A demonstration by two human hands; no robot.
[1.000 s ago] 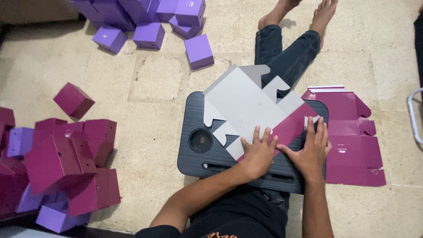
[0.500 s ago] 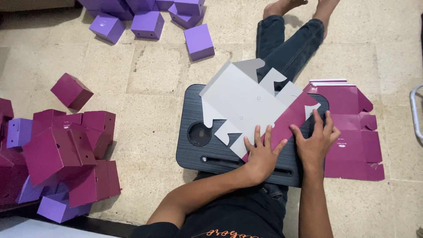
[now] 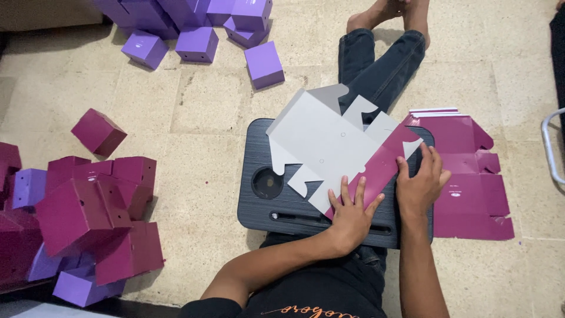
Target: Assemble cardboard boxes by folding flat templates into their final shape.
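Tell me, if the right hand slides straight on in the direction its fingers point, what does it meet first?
The right hand points up the picture and lies on the folded magenta strip of the flat box blank. Straight on, it probably first meets the blank's grey flap, then the person's jeans-clad leg beyond.

floor [image 3: 206,106]: beige stone tiles, mottled, pale grout lines — scuffed | far right: curved white metal tube [image 3: 548,147] | top left: tan furniture edge [image 3: 47,13] above a dark gap | light: soft, even — faint shadows

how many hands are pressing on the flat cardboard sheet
2: the left hand presses the grey-and-magenta flat cardboard sheet at its near edge; the right hand presses its magenta folded flap.
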